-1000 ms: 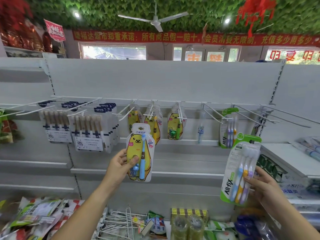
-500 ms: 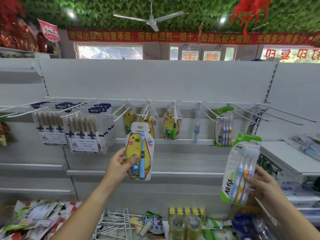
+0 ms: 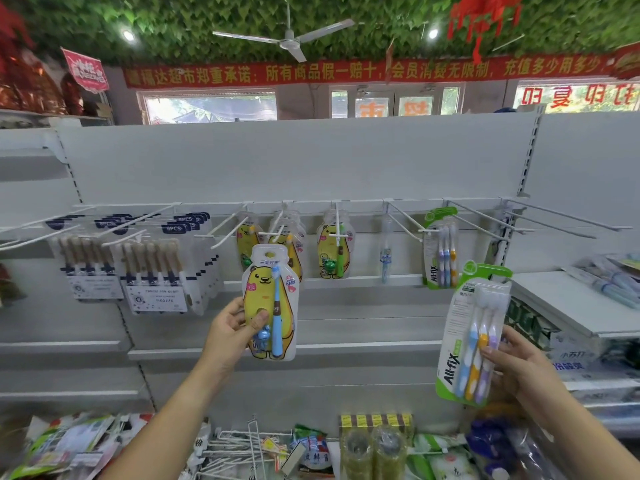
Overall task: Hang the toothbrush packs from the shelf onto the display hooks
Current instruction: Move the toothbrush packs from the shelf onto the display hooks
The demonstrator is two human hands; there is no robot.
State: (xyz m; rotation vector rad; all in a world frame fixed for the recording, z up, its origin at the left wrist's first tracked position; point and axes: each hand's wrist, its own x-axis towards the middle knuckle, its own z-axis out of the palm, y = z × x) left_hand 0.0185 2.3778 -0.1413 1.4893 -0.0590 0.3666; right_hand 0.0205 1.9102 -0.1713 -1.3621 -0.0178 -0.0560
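Your left hand (image 3: pixel 230 332) grips a yellow bear toothbrush pack (image 3: pixel 273 299) by its lower left edge, with the thumb pressed on the front and the fingers curled behind. You hold it upright, and the hang hole at its top is on no hook. Just above that hand, display hooks (image 3: pixel 337 223) on the white rail carry hung bear packs (image 3: pixel 334 252) of the same kind. The top of your pack overlaps the middle bunch in this view, but I cannot tell whether they touch.

Your right hand (image 3: pixel 516 362) holds an All-fix three-brush pack (image 3: pixel 474 334) on a green card, thumb across the front near the brush handles and fingers behind. It stands upright with a slight lean, well below the rail. Up and to the left of that hand, a matching All-fix pack (image 3: pixel 440 252) hangs on a hook. A single slim toothbrush (image 3: pixel 385 254) hangs between it and the bear packs. Above your right hand, long wire hooks (image 3: pixel 568 214) jut from the rail.

Well to the left of your left hand hang rows of six-brush packs (image 3: pixel 156 271). To the right of your right hand, a white shelf (image 3: pixel 568 306) carries more toothbrush packs (image 3: pixel 613 280). Below and between your hands lies a heap of loose hooks (image 3: pixel 242 448), with mixed packets (image 3: pixel 62 445) beside it.
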